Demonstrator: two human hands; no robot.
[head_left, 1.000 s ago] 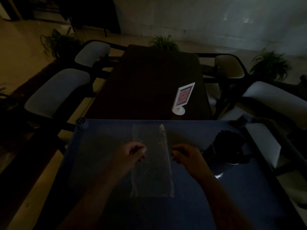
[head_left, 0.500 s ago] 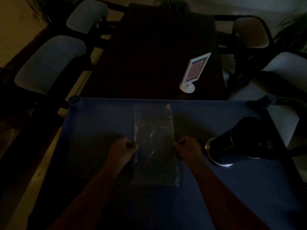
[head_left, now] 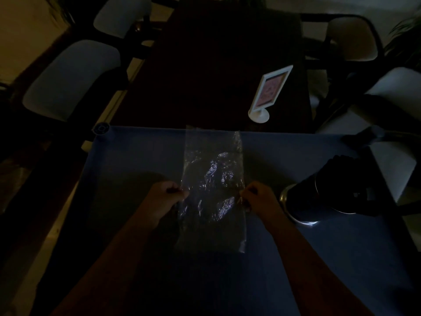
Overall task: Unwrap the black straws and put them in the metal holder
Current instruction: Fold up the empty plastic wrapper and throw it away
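Observation:
A clear plastic wrapper (head_left: 213,185) lies lengthwise in the middle of the blue table (head_left: 136,160). My left hand (head_left: 163,198) pinches its left edge and my right hand (head_left: 260,198) pinches its right edge, both about halfway along. The wrapper looks flat and crinkled; in the dim light I cannot tell if any straw is inside. To the right stands the metal holder (head_left: 300,201), with a dark bundle of black straws (head_left: 341,172) sticking out of its top.
Beyond the blue table is a dark table with a white-framed sign stand (head_left: 268,94). Chairs (head_left: 73,76) line both sides. A white panel (head_left: 391,165) sits at the blue table's right edge. The room is very dim.
The view has tilted down and drawn closer. Both hands have closed onto the wrapper's side edges and hold it stretched flat; the holder has not moved.

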